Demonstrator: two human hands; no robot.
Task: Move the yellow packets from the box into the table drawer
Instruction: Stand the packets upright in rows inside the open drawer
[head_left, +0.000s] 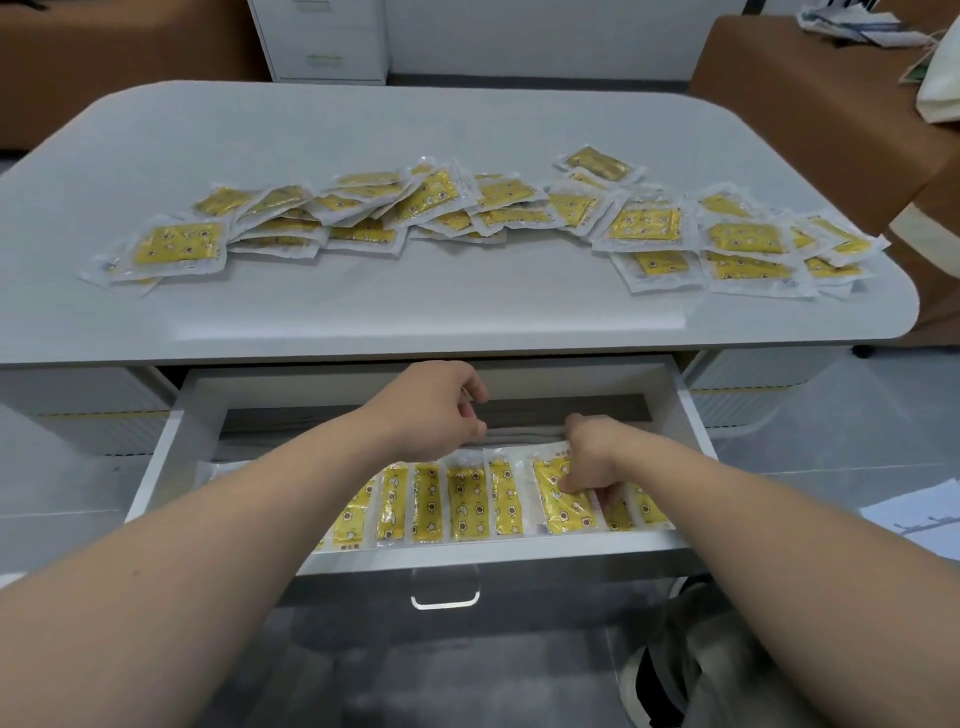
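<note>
Across the table (467, 130) lie scattered packets (467, 218), left to right. Under its near edge the open drawer (156, 467) holds a row of packets (467, 501) side by side.

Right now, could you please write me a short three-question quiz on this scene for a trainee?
1. True or false: the drawer is pulled open.
2. Where do the loose yellow packets lie? A) on the tabletop; B) on the floor; C) on a chair.
3. Fill in: the ___ hand holds a packet inside the drawer.

Key
1. True.
2. A.
3. The right hand.
</note>
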